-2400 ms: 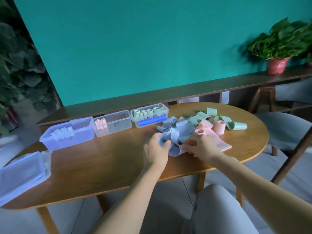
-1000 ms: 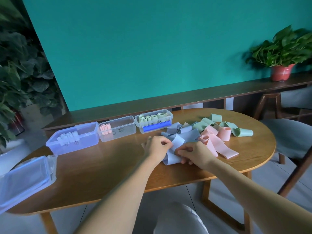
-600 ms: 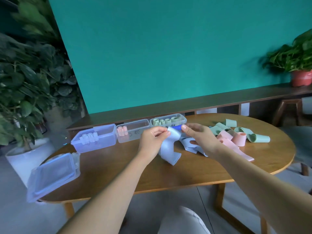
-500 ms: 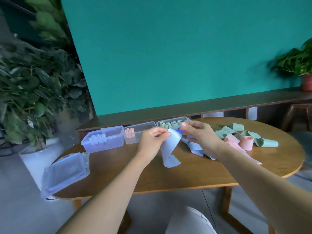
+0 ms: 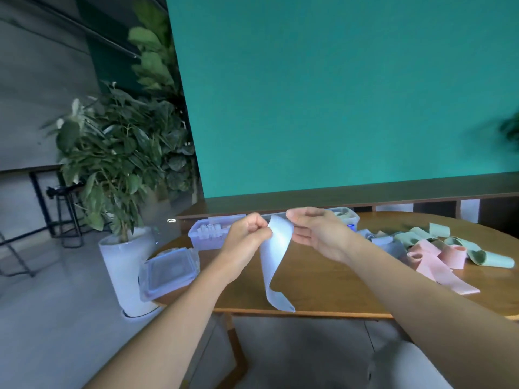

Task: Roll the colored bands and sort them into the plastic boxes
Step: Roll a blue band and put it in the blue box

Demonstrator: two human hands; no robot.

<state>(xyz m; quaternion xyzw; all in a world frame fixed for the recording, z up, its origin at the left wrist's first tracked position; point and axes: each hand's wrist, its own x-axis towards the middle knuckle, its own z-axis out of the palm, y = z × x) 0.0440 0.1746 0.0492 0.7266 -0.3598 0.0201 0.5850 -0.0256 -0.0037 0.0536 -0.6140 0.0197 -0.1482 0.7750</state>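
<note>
- Both forearms reach forward above the near edge of the table (image 5: 314, 287), hands raised and close together.
- The left hand (image 5: 247, 234) is curled tight, its grip a narrow pinch on the top left edge of the blue band (image 5: 273, 265).
- The right hand (image 5: 317, 233) lies palm toward the left with fingers nearly straight, touching the band's top right edge; its grip is wide and relaxed.
- The blue band is a thin, smooth, flexible strip hanging from the hands, its lower end curling just above the table's near edge.
- Beyond the hands sits a row of clear plastic boxes: the blue box (image 5: 207, 237) on the left holds pale rolls, and the far right box (image 5: 348, 219) is partly hidden.
- A loose lid (image 5: 168, 273) of clear plastic lies at the table's left end.
- On the right lies a heap of pink bands (image 5: 438, 262) and green bands (image 5: 477, 252), some rolled, some flat.
- A leafy plant (image 5: 120, 161) in a white pot stands left of the table.
- Compared with half a second ago, the band hangs longer and straighter, and the view has swung left, so the red-potted plant is nearly out of sight.
</note>
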